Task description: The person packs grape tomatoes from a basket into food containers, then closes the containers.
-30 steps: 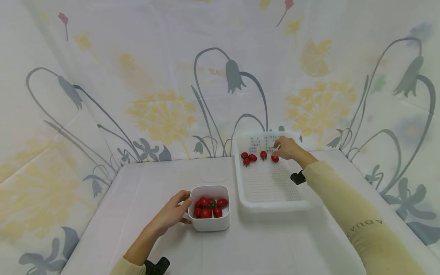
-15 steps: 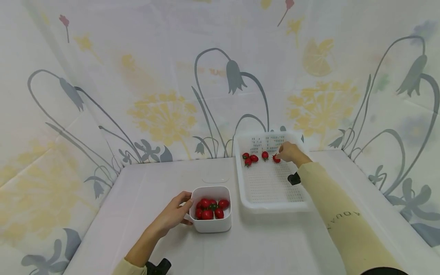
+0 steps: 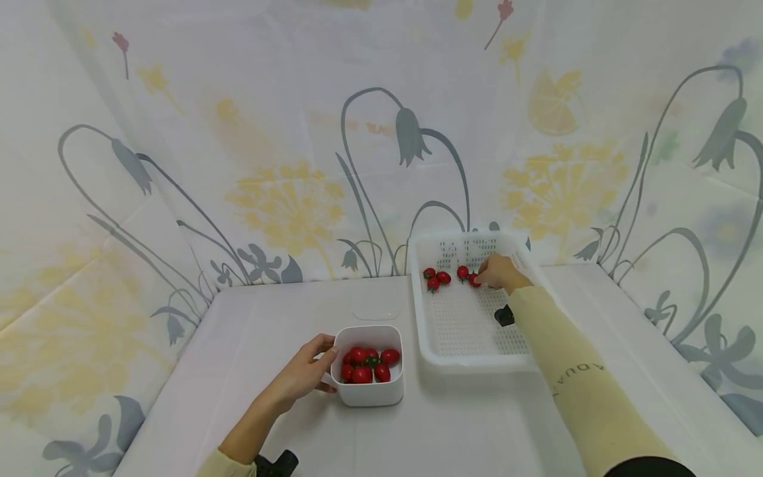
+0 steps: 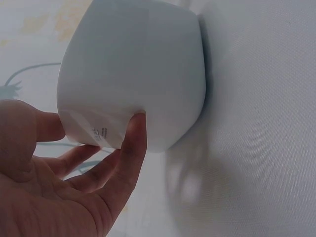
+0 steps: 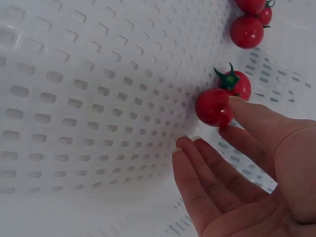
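My left hand (image 3: pixel 306 371) holds the left side of a small white container (image 3: pixel 372 395), its fingertips against the outer wall in the left wrist view. Several red cherry tomatoes (image 3: pixel 361 375) lie inside that container. Over at the right, my right hand (image 3: pixel 501 271) reaches into a white perforated basket (image 3: pixel 424 318). Thumb and index finger pinch a cherry tomato (image 5: pixel 212 107), while the other fingers extend below it. A second cherry tomato (image 5: pixel 243 85) with a green stem touches or nearly touches the pinched one. Three more cherry tomatoes (image 3: pixel 443 277) sit in the basket's far left corner.
The basket stands at the back of a white-covered table (image 3: pixel 286 305), against a floral cloth backdrop (image 3: pixel 286 132). Its raised rim surrounds the tomatoes. The small container stands just left of the basket's near corner, with a narrow gap between them.
My right hand has come down onto the rightmost tomato and shifted it left, close to its neighbour. The left hand stays at the container. The view has shifted slightly.
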Motion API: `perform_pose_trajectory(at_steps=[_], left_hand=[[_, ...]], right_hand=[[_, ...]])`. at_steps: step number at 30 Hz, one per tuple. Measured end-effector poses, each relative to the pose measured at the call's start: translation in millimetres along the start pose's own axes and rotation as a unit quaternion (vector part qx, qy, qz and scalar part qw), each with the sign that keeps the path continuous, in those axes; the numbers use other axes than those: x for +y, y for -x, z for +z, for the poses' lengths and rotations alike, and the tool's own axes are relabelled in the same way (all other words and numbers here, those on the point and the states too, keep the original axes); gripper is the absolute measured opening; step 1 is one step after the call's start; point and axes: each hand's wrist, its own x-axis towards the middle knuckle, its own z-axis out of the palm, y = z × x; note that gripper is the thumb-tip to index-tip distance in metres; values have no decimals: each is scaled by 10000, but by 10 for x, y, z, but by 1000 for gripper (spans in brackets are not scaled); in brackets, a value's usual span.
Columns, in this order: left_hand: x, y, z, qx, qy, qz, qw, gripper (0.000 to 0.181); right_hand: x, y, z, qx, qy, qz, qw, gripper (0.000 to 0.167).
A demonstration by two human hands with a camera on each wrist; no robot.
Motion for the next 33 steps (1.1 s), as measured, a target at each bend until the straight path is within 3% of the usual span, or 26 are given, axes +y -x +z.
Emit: perform_pose_trajectory(at_steps=[10, 23, 29, 33], left_hand=[[-3, -16, 19, -24, 14, 21, 10000, 33], [9, -26, 13, -57, 46, 107, 9999, 33], [-9, -9, 16, -97, 37, 109, 9999, 34], [0, -11, -1, -72, 25, 118, 9999, 34]], right_hand=[[-53, -70, 87, 246, 238, -185, 9992, 29], [-155, -13, 67, -292, -353, 35, 9989, 19], [-205, 56, 42, -414, -550, -125, 9976, 24], [-274, 144, -24, -469, -981, -290, 9936, 34]])
